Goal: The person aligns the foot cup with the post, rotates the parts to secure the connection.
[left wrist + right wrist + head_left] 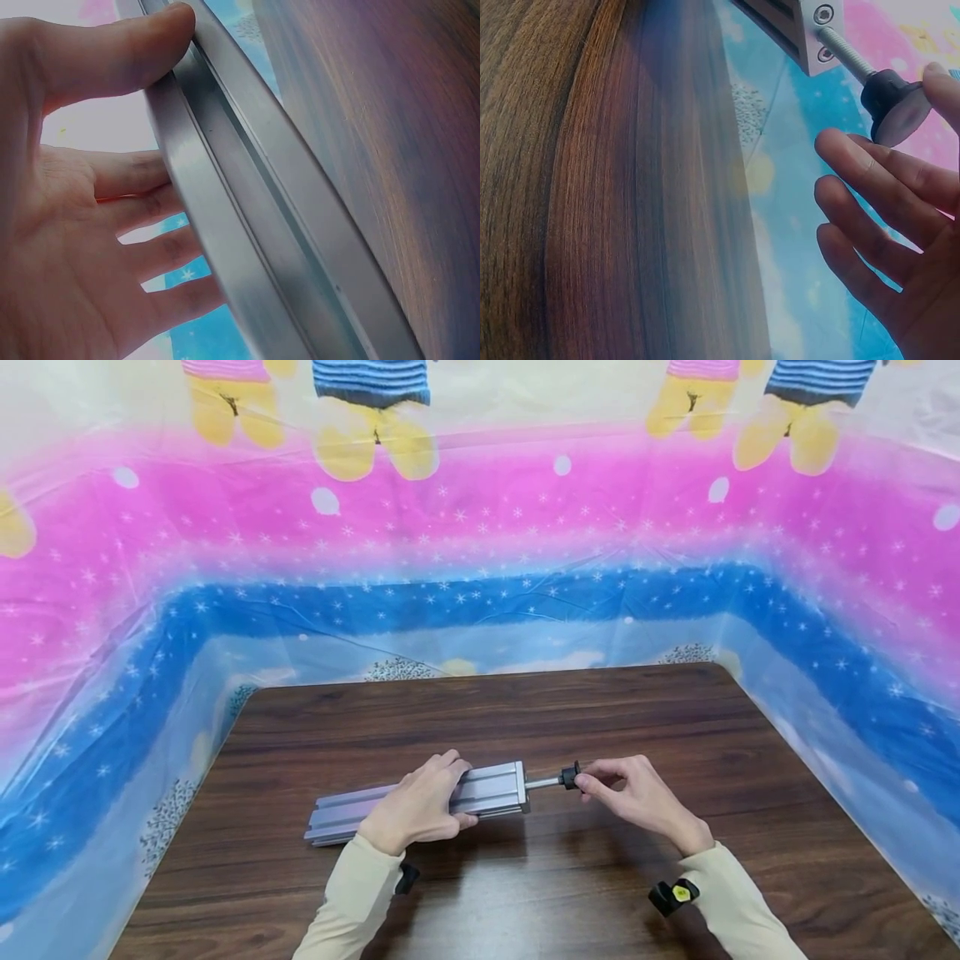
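Aluminium profile (420, 802) between 2 hands

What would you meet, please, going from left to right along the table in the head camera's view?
Aluminium bar's free end → left hand gripping the bar → bar's end plate → threaded rod → black knob → right hand, whose fingers pinch the knob.

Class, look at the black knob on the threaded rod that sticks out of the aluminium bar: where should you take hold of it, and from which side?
Pinch the black knob round its rim, coming from the bar's right end. The threaded rod leaves it clear of the aluminium bar there. The right hand holds it so, while the left hand grips the bar.
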A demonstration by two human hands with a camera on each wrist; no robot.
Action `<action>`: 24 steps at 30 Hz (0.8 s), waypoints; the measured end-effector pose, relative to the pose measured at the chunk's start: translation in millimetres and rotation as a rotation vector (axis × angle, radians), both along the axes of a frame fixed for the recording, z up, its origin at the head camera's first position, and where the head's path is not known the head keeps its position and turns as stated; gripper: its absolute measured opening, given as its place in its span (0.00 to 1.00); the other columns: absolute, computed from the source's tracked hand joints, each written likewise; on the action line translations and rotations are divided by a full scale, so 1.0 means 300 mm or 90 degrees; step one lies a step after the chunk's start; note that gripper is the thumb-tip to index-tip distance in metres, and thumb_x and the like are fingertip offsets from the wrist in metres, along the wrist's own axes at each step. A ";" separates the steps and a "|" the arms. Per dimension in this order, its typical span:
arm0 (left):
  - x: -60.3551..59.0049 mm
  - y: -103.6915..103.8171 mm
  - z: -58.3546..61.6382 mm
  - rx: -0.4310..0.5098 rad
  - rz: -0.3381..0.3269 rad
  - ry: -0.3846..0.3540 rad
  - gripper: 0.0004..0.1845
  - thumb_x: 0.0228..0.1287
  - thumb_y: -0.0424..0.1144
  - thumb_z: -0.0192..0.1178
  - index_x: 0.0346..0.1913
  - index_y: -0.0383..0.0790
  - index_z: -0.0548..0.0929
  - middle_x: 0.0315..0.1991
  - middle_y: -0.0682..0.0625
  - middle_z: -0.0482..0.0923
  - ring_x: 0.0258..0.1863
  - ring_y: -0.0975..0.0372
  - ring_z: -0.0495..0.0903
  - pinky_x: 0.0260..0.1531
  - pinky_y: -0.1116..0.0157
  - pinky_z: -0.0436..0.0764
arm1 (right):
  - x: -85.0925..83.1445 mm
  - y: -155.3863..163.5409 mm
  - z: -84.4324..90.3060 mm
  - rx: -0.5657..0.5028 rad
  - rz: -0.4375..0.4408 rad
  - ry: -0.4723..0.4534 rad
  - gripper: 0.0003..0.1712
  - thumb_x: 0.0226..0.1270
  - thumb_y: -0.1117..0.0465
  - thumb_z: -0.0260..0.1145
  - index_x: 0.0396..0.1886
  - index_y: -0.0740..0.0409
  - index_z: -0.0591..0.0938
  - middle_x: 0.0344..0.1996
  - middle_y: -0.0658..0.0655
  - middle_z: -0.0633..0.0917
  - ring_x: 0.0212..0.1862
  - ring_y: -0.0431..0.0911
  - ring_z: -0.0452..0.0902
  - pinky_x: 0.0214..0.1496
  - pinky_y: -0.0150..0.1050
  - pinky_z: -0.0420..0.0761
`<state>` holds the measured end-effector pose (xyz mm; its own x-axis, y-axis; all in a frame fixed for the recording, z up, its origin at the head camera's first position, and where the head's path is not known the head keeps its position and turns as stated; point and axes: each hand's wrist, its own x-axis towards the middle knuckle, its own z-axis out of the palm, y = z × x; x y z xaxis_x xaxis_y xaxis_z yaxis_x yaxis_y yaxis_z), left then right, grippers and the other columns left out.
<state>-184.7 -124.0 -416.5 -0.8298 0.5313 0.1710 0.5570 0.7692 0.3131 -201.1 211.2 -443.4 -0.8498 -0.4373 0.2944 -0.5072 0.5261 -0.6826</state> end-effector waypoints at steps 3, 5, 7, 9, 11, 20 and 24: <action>0.002 -0.001 0.000 0.002 0.001 0.003 0.31 0.52 0.47 0.74 0.55 0.31 0.80 0.44 0.45 0.77 0.45 0.53 0.77 0.46 0.54 0.80 | -0.002 0.000 -0.001 0.002 -0.003 -0.004 0.10 0.74 0.54 0.64 0.39 0.50 0.89 0.25 0.50 0.90 0.32 0.48 0.88 0.33 0.38 0.82; 0.002 -0.001 -0.001 0.002 0.002 0.004 0.31 0.52 0.47 0.75 0.55 0.30 0.80 0.44 0.45 0.77 0.45 0.53 0.77 0.45 0.54 0.80 | -0.001 0.001 -0.001 0.006 -0.001 -0.002 0.09 0.74 0.54 0.64 0.40 0.50 0.89 0.26 0.49 0.90 0.32 0.46 0.87 0.33 0.37 0.82; 0.000 -0.002 -0.002 0.002 0.003 0.003 0.31 0.52 0.47 0.74 0.55 0.30 0.80 0.45 0.45 0.77 0.45 0.53 0.77 0.45 0.54 0.80 | -0.001 0.005 -0.003 0.015 0.004 0.012 0.09 0.72 0.54 0.66 0.45 0.50 0.87 0.29 0.48 0.89 0.33 0.42 0.86 0.36 0.36 0.83; -0.001 -0.003 -0.001 0.003 0.004 0.002 0.31 0.52 0.47 0.74 0.55 0.30 0.80 0.45 0.45 0.77 0.45 0.53 0.77 0.46 0.53 0.80 | 0.000 0.008 -0.004 0.016 0.015 0.029 0.16 0.69 0.54 0.70 0.54 0.48 0.85 0.33 0.45 0.89 0.36 0.38 0.85 0.38 0.38 0.84; -0.003 -0.002 -0.002 0.004 0.002 0.002 0.32 0.52 0.47 0.74 0.55 0.30 0.80 0.46 0.44 0.78 0.45 0.53 0.78 0.47 0.53 0.80 | 0.001 0.011 -0.004 0.010 0.031 0.052 0.27 0.64 0.55 0.74 0.63 0.47 0.80 0.38 0.45 0.88 0.37 0.36 0.83 0.40 0.40 0.85; -0.006 -0.003 -0.005 -0.002 0.011 -0.005 0.32 0.52 0.48 0.74 0.55 0.32 0.80 0.46 0.46 0.77 0.45 0.53 0.78 0.45 0.54 0.80 | -0.002 0.012 0.009 -0.014 0.064 0.080 0.32 0.60 0.61 0.77 0.65 0.44 0.80 0.39 0.44 0.88 0.37 0.35 0.83 0.42 0.44 0.86; -0.005 -0.002 -0.006 0.000 0.014 -0.004 0.31 0.51 0.48 0.75 0.55 0.33 0.80 0.45 0.47 0.77 0.45 0.53 0.78 0.43 0.54 0.80 | 0.000 0.014 0.008 -0.009 0.061 0.080 0.28 0.62 0.60 0.76 0.63 0.50 0.82 0.35 0.43 0.88 0.35 0.35 0.83 0.41 0.44 0.86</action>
<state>-186.3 -124.8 -418.3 -0.8425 0.5126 0.1657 0.5377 0.7813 0.3168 -200.9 215.3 -440.9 -0.7603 -0.5101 0.4022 -0.6366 0.4621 -0.6174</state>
